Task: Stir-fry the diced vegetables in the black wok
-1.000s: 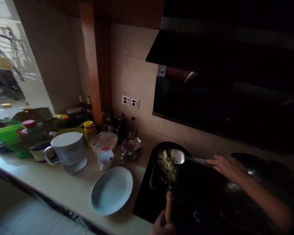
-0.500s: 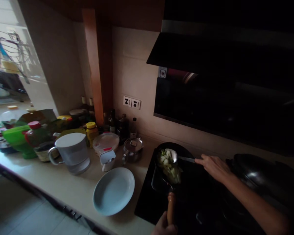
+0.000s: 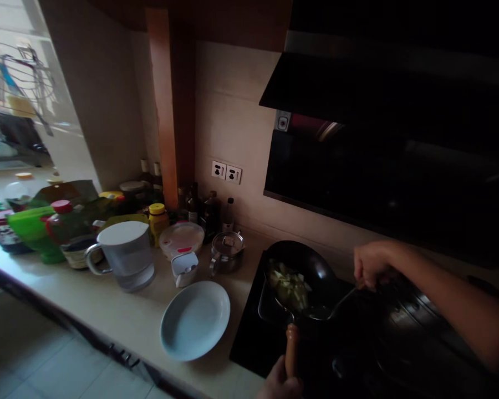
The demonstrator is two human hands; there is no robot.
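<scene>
Pale vegetables (image 3: 288, 285) lie in a black wok (image 3: 301, 263) on the hob (image 3: 249, 343). The left grip (image 3: 279, 383) clenches its wooden handle (image 3: 291, 349) at six o'clock; the right grip (image 3: 372, 265) grasps a metal spoon (image 3: 336, 305). A white plate (image 3: 195, 320) sits at nine o'clock on the bench (image 3: 120, 316).

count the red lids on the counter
2: one tops the plastic bottle beside the jug, the other the jar at the far left of the counter. More may be hidden among the crowded items.
</scene>
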